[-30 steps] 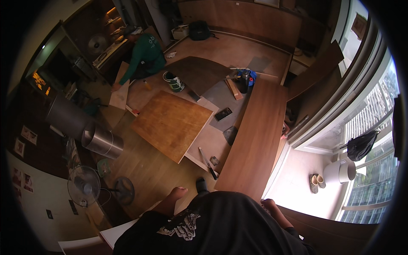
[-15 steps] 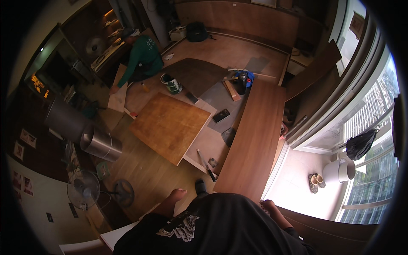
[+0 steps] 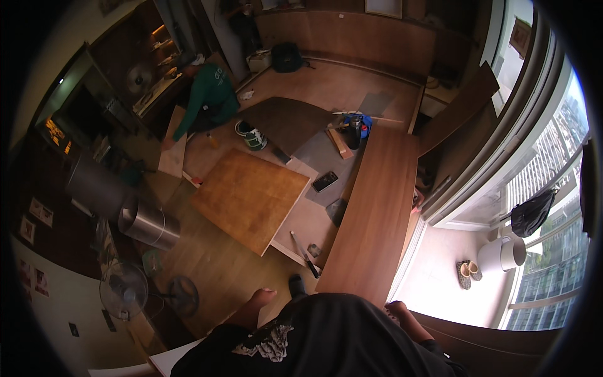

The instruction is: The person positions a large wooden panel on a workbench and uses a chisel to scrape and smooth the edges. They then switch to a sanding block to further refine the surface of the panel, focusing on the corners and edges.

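My left hand hangs low beside my black shirt, above the wood floor and next to a pale panel edge. Its fingers are too small and dim to read, and whether it touches that panel cannot be told. At my other side, my right hand has its fingers curled in, close to the near end of a long reddish-brown wooden board. What those fingers hold, if anything, is hidden. An orange-brown square panel lies ahead, left of the long board.
A hand tool with a dark handle, a phone and a paint bucket lie or stand ahead. A person in green crouches at far left over a pale board. Left stands a fan; right, slippers.
The view has shifted slightly, and both hands sit a little lower in it. The crouching person's head and arm have moved slightly. Boards and tools keep their places.
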The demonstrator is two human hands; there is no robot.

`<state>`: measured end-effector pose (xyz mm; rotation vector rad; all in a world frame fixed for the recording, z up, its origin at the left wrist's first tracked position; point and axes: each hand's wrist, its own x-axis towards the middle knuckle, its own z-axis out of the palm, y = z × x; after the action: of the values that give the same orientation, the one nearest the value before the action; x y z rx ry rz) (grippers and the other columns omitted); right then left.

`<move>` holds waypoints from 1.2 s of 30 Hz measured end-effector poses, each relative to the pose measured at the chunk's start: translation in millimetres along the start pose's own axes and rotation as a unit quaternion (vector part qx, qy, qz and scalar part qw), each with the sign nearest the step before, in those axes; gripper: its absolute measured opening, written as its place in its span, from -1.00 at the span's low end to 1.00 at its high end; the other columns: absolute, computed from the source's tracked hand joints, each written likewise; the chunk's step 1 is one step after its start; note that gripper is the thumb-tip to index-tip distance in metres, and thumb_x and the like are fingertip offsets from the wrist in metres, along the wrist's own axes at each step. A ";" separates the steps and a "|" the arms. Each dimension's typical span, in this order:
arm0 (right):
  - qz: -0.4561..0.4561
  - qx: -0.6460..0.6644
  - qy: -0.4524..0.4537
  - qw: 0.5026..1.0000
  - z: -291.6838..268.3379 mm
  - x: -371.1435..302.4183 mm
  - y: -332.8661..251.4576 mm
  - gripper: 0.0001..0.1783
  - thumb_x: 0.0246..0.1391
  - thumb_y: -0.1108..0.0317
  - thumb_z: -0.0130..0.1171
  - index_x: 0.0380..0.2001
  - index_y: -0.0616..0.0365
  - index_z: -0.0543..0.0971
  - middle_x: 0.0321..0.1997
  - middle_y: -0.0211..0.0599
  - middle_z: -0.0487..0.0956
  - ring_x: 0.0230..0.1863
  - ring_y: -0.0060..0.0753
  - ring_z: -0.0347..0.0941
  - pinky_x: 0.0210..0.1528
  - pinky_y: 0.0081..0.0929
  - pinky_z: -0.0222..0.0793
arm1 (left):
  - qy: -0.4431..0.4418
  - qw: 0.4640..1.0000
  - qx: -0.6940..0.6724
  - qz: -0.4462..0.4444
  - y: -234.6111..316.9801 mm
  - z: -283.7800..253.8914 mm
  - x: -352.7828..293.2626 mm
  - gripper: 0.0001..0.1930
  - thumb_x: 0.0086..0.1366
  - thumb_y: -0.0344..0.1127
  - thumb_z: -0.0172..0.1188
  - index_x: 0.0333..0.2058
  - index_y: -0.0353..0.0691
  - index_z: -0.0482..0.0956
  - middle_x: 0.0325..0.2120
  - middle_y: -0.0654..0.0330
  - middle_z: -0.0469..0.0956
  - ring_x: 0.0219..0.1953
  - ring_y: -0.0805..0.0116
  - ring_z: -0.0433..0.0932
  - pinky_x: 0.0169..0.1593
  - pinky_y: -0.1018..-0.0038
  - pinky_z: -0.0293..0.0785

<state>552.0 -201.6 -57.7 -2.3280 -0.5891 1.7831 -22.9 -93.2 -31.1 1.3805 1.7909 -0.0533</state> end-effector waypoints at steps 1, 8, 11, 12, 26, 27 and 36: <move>-0.005 -0.010 0.006 1.000 0.2 -1.2 -0.2 -0.76 0.16 0.28 0.25 -0.48 0.22 0.64 -0.64 -0.29 0.52 -0.70 -0.41 0.38 -0.65 -0.38 0.25 | -0.003 1.000 -0.007 -0.006 -1.2 0.0 -0.1 -0.47 0.27 0.10 0.17 -0.12 -0.31 0.67 -0.17 -0.12 0.66 -0.06 -0.06 0.64 0.03 0.20 0.52; -0.011 -0.040 0.013 0.999 -6.9 19.7 16.7 -0.73 0.18 0.22 0.23 -0.38 0.24 0.67 -0.51 -0.23 0.62 -0.59 -0.32 0.51 -0.56 -0.36 0.40 | -0.012 0.999 -0.021 -0.042 0.0 0.1 1.5 -0.48 0.26 0.09 0.18 -0.10 -0.31 0.67 -0.16 -0.13 0.66 -0.05 -0.05 0.64 0.04 0.20 0.52; 0.008 -0.032 -0.001 0.999 -7.5 22.7 13.1 -0.69 0.20 0.18 0.20 -0.27 0.25 0.68 -0.40 -0.22 0.67 -0.51 -0.28 0.57 -0.48 -0.32 0.49 | -0.017 0.998 -0.026 -0.057 -1.5 -3.5 -2.9 -0.48 0.26 0.08 0.18 -0.10 -0.32 0.66 -0.15 -0.14 0.66 -0.04 -0.04 0.63 0.05 0.20 0.52; 0.016 -0.025 -0.006 1.000 -7.4 22.3 10.2 -0.67 0.21 0.16 0.20 -0.23 0.25 0.68 -0.37 -0.22 0.68 -0.48 -0.27 0.59 -0.46 -0.30 0.52 | -0.019 0.997 -0.027 -0.065 -3.3 -5.2 -5.7 -0.48 0.26 0.07 0.18 -0.10 -0.33 0.66 -0.15 -0.14 0.65 -0.03 -0.04 0.63 0.05 0.21 0.51; -0.023 0.022 0.017 0.999 -12.6 32.7 29.9 -0.76 0.20 0.22 0.22 -0.34 0.19 0.66 -0.51 -0.31 0.58 -0.58 -0.41 0.45 -0.57 -0.38 0.37 | -0.018 0.997 -0.057 -0.054 -0.3 -0.9 -9.9 -0.53 0.25 0.01 0.22 -0.13 -0.33 0.67 -0.25 -0.09 0.69 -0.16 0.05 0.69 -0.05 0.22 0.54; -0.012 0.042 0.015 0.999 -2.6 21.4 19.2 -0.78 0.19 0.23 0.23 -0.34 0.18 0.65 -0.52 -0.32 0.58 -0.59 -0.42 0.45 -0.58 -0.39 0.36 | -0.016 0.997 -0.048 -0.061 -10.9 -4.4 -16.1 -0.53 0.25 0.01 0.22 -0.12 -0.33 0.67 -0.24 -0.09 0.69 -0.15 0.05 0.68 -0.04 0.22 0.54; 0.001 0.021 -0.001 1.000 0.0 18.7 30.5 -0.77 0.24 0.20 0.19 -0.22 0.14 0.60 -0.41 -0.29 0.59 -0.47 -0.33 0.51 -0.44 -0.24 0.42 | -0.022 0.993 -0.083 -0.075 -14.5 1.9 -15.9 -0.53 0.26 -0.01 0.23 -0.09 -0.36 0.66 -0.19 -0.07 0.69 -0.09 0.08 0.67 0.00 0.26 0.53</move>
<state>562.6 -222.0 -85.1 -2.3007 -0.5438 1.7807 -33.1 -112.0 -28.7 1.1184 1.8174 -0.0136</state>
